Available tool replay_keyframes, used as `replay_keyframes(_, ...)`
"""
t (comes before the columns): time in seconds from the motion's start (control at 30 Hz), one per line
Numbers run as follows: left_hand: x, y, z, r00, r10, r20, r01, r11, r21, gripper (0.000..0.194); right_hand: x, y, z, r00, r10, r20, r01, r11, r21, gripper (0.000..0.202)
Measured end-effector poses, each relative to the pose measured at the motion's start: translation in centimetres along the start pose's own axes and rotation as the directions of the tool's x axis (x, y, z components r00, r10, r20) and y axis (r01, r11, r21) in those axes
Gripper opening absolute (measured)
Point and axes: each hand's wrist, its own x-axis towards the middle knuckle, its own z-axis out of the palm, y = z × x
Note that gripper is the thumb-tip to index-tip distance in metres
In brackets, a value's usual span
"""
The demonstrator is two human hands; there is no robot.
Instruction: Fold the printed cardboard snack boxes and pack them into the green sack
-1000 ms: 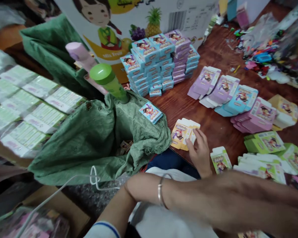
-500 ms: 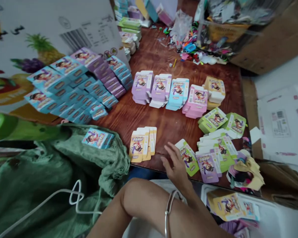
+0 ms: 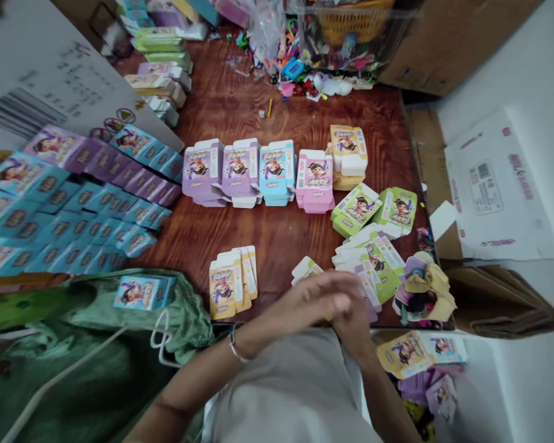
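Observation:
Over the table's front edge my left hand (image 3: 307,298), with a bracelet at the wrist, reaches across to my right hand (image 3: 354,320). They overlap and look as if they touch. Motion smears the fingers of my left hand, and those of my right hand are mostly hidden behind it. I cannot make out anything held. Partly covered by the hands are a flat green carton (image 3: 306,268) and a purple carton (image 3: 368,286). More flat green cartons (image 3: 382,258) lie just beyond. Left of the hands is a fanned stack of flat yellow cartons (image 3: 224,289).
A row of purple, blue and pink carton stacks (image 3: 277,172) crosses the table (image 3: 189,237). Filled blue and purple boxes (image 3: 80,203) are piled at left. A blue box (image 3: 141,292) lies on green cloth. Small toys (image 3: 300,71) sit at the back, a hair-tie bundle (image 3: 425,286) at right.
My left arm, which lay across my right arm, has swung up so its hand meets my right hand. My right hand's spread fingers are now covered. The view has shifted right.

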Motion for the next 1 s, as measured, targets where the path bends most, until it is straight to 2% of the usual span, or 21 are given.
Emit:
replay_keyframes(0.03,-0.3,-1.5,-1.2,0.976,-0.034,-0.217,0.041,0.999,0.032,0.049,-0.2,0.4,-0.7,0.999,0.0,-0.045,0.001,1.0,0.015,0.03)
replay_keyframes(0.07,-0.7,-3.1,-2.5,0.916,-0.043,-0.399,0.086,0.992,0.089,0.047,-0.4,0.8,-1.4,0.996,-0.006,-0.093,0.009,1.0,0.028,0.029)
replay_keyframes(0.1,-1.4,-4.7,-3.8,0.853,-0.031,-0.521,0.119,0.983,0.136,0.048,-0.6,1.2,-1.9,0.99,-0.007,-0.139,0.012,0.999,0.03,0.028)
replay_keyframes(0.17,-3.1,-7.4,-6.0,0.748,0.012,-0.664,0.177,0.96,0.217,0.049,-1.1,2.0,-2.7,0.982,-0.008,-0.186,0.01,1.0,0.009,0.026)
replay_keyframes(0.2,-4.0,-8.5,-6.8,0.702,0.058,-0.71,0.199,0.941,0.273,0.048,-1.4,2.4,-2.8,0.985,-0.014,-0.174,0.013,1.0,-0.006,0.026)
replay_keyframes(0.27,-5.7,-9.9,-7.9,0.643,0.178,-0.745,0.235,0.88,0.413,0.042,-2.1,2.9,-2.4,0.991,-0.068,-0.113,0.064,0.997,-0.04,0.028)
replay_keyframes(0.37,-7.7,-11.0,-8.7,0.572,0.422,-0.703,0.269,0.713,0.647,0.034,-3.3,3.2,-0.8,0.977,-0.21,0.042,0.213,0.973,-0.085,0.033)
replay_keyframes(0.43,-8.9,-11.4,-9.4,0.474,0.571,-0.67,0.332,0.588,0.737,0.034,-4.0,3.2,0.7,0.955,-0.267,0.132,0.285,0.949,-0.138,0.035)
replay_keyframes(0.5,-10.1,-11.8,-10.4,0.392,0.644,-0.657,0.427,0.505,0.75,0.039,-4.4,3.4,2.0,0.95,-0.251,0.188,0.294,0.922,-0.253,0.037)
replay_keyframes(0.57,-11.2,-12.2,-11.5,0.377,0.655,-0.655,0.483,0.464,0.742,0.04,-4.5,3.8,3.1,0.96,-0.191,0.206,0.259,0.886,-0.385,0.041)
replay_keyframes(0.67,-11.9,-13.2,-12.8,0.416,0.633,-0.653,0.513,0.43,0.743,0.047,-3.9,4.4,4.0,0.97,-0.102,0.221,0.201,0.844,-0.497,0.046)
replay_keyframes(0.77,-11.3,-14.7,-13.3,0.437,0.56,-0.703,0.59,0.412,0.695,0.078,-3.2,4.7,4.5,0.971,-0.059,0.232,0.177,0.83,-0.529,0.046)
replay_keyframes(0.87,-9.8,-16.1,-13.1,0.426,0.523,-0.738,0.681,0.351,0.642,0.104,-2.8,4.8,4.7,0.978,-0.045,0.205,0.149,0.839,-0.524,0.044)
replay_keyframes(0.93,-8.6,-16.6,-12.6,0.437,0.537,-0.722,0.695,0.307,0.65,0.104,-2.8,4.7,4.7,0.98,-0.043,0.192,0.139,0.842,-0.521,0.042)
replay_keyframes(1.0,-7.2,-16.7,-11.7,0.475,0.548,-0.689,0.662,0.293,0.69,0.095,-2.7,4.3,4.6,0.981,-0.048,0.186,0.14,0.841,-0.523,0.041)
